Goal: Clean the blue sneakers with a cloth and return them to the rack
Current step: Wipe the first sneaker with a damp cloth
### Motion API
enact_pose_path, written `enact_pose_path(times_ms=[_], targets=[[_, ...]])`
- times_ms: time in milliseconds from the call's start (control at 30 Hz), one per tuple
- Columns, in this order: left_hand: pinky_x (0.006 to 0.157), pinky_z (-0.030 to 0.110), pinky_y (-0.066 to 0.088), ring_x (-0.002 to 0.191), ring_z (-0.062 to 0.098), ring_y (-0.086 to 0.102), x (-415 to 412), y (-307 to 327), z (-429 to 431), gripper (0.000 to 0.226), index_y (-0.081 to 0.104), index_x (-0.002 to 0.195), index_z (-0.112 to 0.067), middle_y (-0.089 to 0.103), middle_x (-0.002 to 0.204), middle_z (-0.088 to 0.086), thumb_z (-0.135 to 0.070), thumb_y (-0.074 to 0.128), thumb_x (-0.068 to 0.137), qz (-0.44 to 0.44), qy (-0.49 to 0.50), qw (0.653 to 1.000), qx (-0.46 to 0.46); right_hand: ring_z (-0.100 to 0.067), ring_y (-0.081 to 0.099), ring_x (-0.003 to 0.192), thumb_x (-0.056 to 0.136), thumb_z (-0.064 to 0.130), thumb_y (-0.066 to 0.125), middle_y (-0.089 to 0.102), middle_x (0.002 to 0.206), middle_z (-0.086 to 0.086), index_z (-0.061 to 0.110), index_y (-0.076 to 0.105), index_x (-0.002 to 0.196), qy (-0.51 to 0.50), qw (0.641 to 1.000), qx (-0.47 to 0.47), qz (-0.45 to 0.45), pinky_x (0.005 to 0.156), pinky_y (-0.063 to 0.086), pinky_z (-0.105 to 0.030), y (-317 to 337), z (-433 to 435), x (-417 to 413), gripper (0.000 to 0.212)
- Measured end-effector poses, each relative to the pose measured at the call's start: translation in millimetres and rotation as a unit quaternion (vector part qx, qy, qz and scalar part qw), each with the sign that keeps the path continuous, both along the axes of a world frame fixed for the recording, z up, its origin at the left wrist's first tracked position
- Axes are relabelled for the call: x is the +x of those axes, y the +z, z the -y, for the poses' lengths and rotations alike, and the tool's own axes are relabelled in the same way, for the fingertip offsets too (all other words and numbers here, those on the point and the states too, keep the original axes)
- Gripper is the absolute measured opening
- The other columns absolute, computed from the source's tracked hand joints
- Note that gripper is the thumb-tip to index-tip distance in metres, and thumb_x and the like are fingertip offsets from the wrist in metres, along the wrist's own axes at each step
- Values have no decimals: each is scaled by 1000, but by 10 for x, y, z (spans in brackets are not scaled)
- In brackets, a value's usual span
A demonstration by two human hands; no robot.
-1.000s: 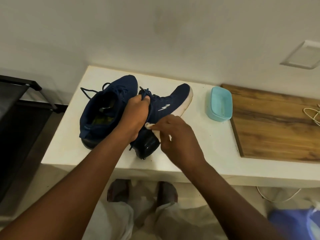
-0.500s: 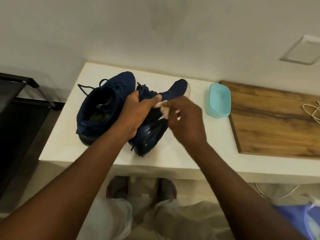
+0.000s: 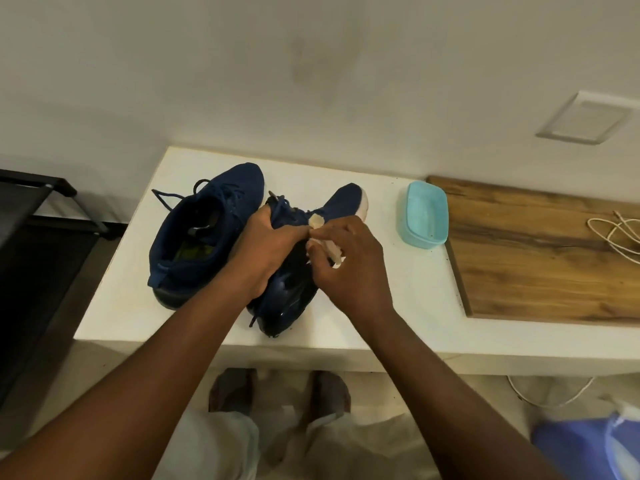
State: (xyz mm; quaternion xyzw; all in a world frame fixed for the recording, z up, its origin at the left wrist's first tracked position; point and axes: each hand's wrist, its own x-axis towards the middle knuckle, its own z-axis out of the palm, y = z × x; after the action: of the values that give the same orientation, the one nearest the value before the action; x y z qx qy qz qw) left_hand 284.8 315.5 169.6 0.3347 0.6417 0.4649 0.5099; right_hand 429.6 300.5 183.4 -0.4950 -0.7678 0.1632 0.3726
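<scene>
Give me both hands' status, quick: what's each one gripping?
Left hand: closed on the right-hand sneaker, gripping it near the laces.
Right hand: closed on the cloth, held against that sneaker.

left hand (image 3: 266,251) gripping tilted sneaker (image 3: 294,271), right hand (image 3: 349,268) pressing cloth (image 3: 323,242)

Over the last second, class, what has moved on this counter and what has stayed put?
The right hand carried the cloth from the heel end of the held sneaker towards its toe, then partway back to the middle. The left hand keeps gripping that shoe. The other sneaker and teal tub stayed put.
</scene>
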Motion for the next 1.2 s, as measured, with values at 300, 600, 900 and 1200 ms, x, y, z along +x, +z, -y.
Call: enact_pose_path(times_ms=[300, 600, 900, 1200], targets=[[73, 27, 60, 84, 11, 75, 72, 63, 36, 42, 67, 107, -23, 77, 95, -6, -22, 90, 72, -6, -54, 999, 3, -11, 61, 93, 95, 16, 62, 67, 101, 5, 18, 72, 110, -174, 978, -108, -46, 82, 40, -6, -107, -455, 573, 17], [62, 26, 58, 78, 16, 77, -4, 61, 10, 36, 70, 106, -18, 79, 89, 0, -16, 87, 75, 17, -49, 998, -22, -7, 57, 79, 94, 15, 64, 66, 90, -1, 19, 76, 105, -69, 996, -55, 2, 70, 43, -11, -6, -268, 425, 17], [70, 29, 60, 84, 15, 76, 64, 54, 33, 44, 69, 109, -22, 78, 95, -3, -19, 91, 70, -4, -55, 998, -7, -5, 58, 87, 96, 20, 61, 66, 100, 3, 21, 74, 109, -72, 992, -98, 14, 78, 43, -9, -74, -14, 439, 18], [67, 27, 60, 79, 11, 76, 94, 69, 56, 43, 69, 108, -22, 79, 93, -5, -20, 90, 72, -4, -71, 997, -8, -6, 65, 87, 96, 19, 59, 70, 95, 7, 22, 74, 101, -173, 977, -106, -71, 81, 52, -14, -100, -551, 579, 16]])
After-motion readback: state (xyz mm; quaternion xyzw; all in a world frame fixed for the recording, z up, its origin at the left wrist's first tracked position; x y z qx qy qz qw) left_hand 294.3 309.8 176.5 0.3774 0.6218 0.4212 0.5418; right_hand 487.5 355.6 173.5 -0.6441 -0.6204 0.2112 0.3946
